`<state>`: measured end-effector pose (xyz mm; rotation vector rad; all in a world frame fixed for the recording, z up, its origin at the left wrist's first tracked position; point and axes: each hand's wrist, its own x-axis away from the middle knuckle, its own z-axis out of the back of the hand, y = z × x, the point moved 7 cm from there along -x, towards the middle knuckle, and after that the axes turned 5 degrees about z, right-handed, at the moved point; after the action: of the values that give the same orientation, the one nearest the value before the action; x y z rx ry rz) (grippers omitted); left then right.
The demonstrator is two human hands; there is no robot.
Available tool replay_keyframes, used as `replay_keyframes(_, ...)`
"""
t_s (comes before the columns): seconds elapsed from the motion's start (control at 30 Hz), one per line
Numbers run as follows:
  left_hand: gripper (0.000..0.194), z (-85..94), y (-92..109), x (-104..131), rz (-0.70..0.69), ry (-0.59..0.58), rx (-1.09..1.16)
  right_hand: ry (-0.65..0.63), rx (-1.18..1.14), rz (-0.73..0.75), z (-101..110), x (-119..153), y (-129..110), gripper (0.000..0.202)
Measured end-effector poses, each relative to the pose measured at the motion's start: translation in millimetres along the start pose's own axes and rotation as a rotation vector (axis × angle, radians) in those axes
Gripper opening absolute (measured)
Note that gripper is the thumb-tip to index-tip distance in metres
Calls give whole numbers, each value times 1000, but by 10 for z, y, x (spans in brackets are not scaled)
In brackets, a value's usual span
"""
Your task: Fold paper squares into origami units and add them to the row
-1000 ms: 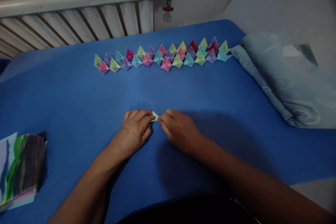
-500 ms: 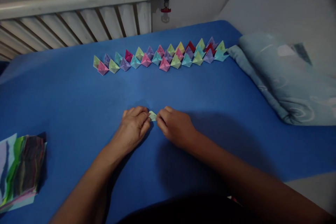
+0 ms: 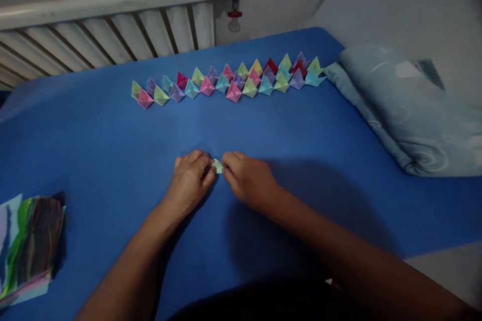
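A small pale green folded paper (image 3: 217, 166) is held low over the blue surface (image 3: 150, 135), between my two hands. My left hand (image 3: 191, 176) pinches its left end, fingers closed. From the other side, my right hand (image 3: 249, 178) grips the right end between thumb and fingers. Only the paper's middle shows; its ends are hidden by my fingertips. Beyond my hands, several folded paper boats (image 3: 234, 92) in pink, green, blue, purple, yellow and red stand close together in a long band.
A stack of coloured paper sheets (image 3: 32, 241) lies at the left edge. On the right is a folded grey-green blanket (image 3: 399, 105). Behind the surface are a white radiator (image 3: 113, 2) and a pipe valve with a red handle (image 3: 235, 13).
The whole view has shifted slightly. My fingers have moved a little on the green paper, and both hands still hold it.
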<state>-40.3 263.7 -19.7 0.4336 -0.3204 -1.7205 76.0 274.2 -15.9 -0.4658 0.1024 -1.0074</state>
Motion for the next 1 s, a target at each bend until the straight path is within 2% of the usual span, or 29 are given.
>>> replay_keyframes(0.13,6,6,-35,5,13,12,2,15,-12,9,-3,-4,8,18)
replay_keyframes(0.3,12,35,-61,28,19,25,57,4,-2,2,3,-9,8,19)
replay_keyframes(0.4,7,41,-44,40,7,24,28,-4,12,9,-8,-10,7,20)
replay_keyframes(0.57,6,42,-39,46,-12,18,6,50,8,31,0,-15,2,23)
replay_keyframes(1.0,17,141,-250,130,39,-28,112,18,-80,-16,24,-52,37,16)
